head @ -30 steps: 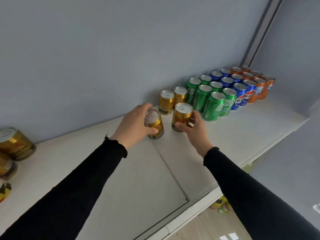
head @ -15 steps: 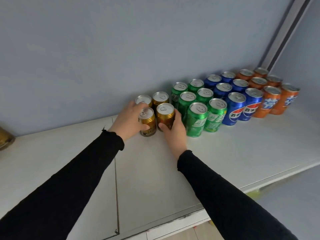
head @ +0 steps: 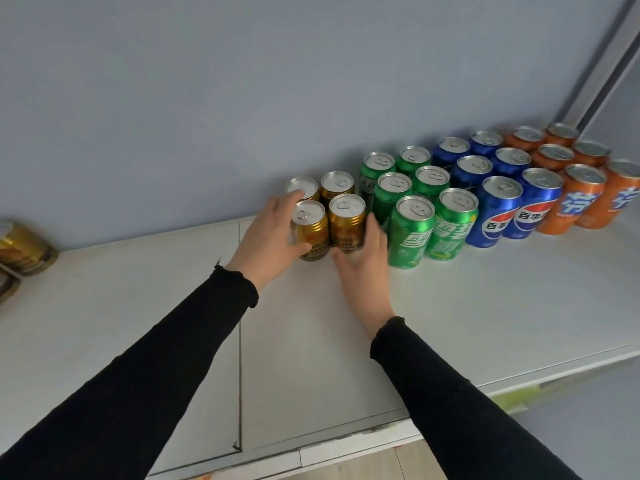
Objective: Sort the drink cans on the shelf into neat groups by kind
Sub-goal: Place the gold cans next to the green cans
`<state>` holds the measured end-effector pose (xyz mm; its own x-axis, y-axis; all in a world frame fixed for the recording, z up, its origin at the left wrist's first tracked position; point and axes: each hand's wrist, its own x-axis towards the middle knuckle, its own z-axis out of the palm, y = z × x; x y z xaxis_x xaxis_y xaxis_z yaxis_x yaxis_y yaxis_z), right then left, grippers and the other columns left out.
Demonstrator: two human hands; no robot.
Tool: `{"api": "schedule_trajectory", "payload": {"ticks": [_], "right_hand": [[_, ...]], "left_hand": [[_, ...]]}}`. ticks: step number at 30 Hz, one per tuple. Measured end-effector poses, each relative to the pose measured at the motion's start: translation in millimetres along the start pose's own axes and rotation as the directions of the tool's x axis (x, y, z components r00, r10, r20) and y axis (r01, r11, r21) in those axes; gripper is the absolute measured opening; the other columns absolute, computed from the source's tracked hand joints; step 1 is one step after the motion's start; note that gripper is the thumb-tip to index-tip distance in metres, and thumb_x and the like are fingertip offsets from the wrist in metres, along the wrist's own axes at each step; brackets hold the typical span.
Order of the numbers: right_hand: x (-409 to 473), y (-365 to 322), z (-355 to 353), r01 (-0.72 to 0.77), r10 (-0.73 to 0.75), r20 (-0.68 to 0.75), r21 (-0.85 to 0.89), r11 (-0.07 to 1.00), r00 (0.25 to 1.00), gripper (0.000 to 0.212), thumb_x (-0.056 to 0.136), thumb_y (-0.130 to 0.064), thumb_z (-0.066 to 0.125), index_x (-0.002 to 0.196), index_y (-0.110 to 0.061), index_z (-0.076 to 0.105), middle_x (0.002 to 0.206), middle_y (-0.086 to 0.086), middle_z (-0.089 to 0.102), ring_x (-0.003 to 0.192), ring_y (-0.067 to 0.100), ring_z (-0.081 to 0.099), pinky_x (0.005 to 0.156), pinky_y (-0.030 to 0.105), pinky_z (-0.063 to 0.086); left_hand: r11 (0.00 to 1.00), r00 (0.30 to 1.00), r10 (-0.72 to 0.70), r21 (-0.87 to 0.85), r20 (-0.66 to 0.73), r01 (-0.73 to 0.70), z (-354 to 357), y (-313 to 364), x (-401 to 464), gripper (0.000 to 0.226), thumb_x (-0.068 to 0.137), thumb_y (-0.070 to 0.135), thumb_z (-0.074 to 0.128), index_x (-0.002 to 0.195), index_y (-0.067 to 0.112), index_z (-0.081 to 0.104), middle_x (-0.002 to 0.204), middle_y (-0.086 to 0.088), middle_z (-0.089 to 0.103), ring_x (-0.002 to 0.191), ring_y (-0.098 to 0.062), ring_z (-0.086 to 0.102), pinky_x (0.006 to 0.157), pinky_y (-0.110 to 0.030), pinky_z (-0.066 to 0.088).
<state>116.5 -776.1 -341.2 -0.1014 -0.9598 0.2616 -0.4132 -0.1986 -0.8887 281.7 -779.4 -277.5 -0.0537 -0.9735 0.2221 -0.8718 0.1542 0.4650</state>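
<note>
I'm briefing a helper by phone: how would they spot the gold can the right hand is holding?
Find the white shelf against the grey wall, with cans grouped by colour. At the left end stand four gold cans; take the front gold can right beside the green cans. The right hand grips it, while its front neighbour is under the left hand.

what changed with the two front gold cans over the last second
Both hands slid them back against the rear gold pair: left hand holds the left can, right hand the right can. Green, blue and orange cans stayed grouped.
</note>
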Motion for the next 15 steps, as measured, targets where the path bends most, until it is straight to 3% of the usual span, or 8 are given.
{"api": "schedule_trajectory", "payload": {"ticks": [4,8,15], "right_hand": [[-32.4,-15.7,0.4,0.171,-0.173,-0.027,-0.064,0.983,0.985,0.075,0.090,-0.012,0.068,0.153,-0.007,0.029,0.157,0.010,0.030,0.146,0.022,0.024,0.121,0.034,0.022],[-57.6,-51.8,27.6,0.334,-0.324,0.084,-0.150,0.931,0.942,0.061,0.090,-0.015,0.069,0.145,-0.008,0.044,0.150,0.008,0.040,0.140,0.023,0.034,0.115,0.030,0.029],[-102.2,-124.1,137.7,0.349,-0.274,0.325,-0.200,0.916,0.905,0.050,0.094,-0.023,0.066,0.140,-0.017,0.049,0.151,0.003,0.042,0.138,0.023,0.035,0.107,0.028,0.027]], "left_hand": [[0.999,0.998,0.031,0.029,-0.054,-0.030,-18.8,-18.3,-37.2,0.071,0.087,0.029,0.072,0.149,0.024,0.036,0.139,-0.001,0.043,0.128,-0.017,0.044,0.105,-0.030,0.039],[0.991,0.997,0.049,0.131,-0.067,-0.040,-60.4,-60.3,-83.6,0.049,0.090,0.033,0.069,0.135,0.020,0.055,0.133,0.005,0.050,0.123,-0.017,0.045,0.102,-0.027,0.039],[0.976,0.997,-0.006,0.217,-0.076,0.023,-156.3,-175.4,-165.8,0.037,0.093,0.036,0.065,0.127,0.024,0.063,0.130,0.009,0.055,0.123,-0.013,0.045,0.099,-0.022,0.036]]}}
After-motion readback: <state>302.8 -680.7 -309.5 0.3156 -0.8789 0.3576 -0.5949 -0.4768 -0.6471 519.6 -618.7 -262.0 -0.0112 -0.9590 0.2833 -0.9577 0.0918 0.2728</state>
